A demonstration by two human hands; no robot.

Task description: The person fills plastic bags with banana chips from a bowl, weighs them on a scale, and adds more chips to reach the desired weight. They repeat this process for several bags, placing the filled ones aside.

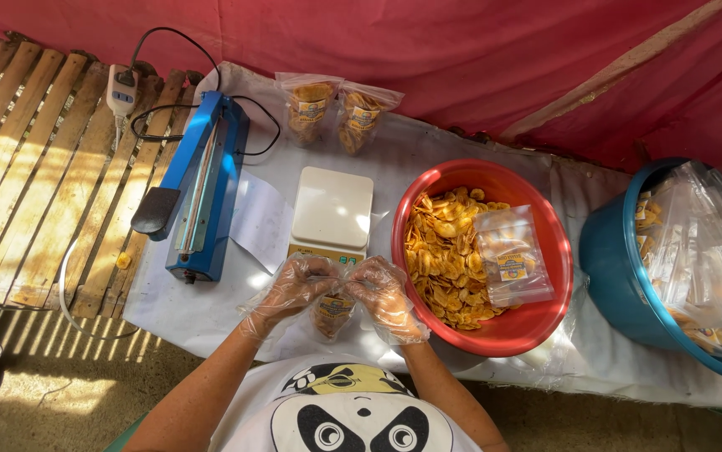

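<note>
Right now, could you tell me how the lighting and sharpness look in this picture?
Head view: striped sunlight falls across the slatted bench and floor; glare whitens the clear bags in the blue basin; the gloved left hand, right hand and small chip bag stay sharp.

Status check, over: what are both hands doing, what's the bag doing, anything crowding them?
Left hand and right hand, gloved, both pinching the chip bag top. Bag hangs upright before the scale. Red bowl close at right, not touching.

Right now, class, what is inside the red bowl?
The red bowl holds yellow chips, with a clear labelled packet lying on top. The chips under that packet are mostly hidden.
</note>
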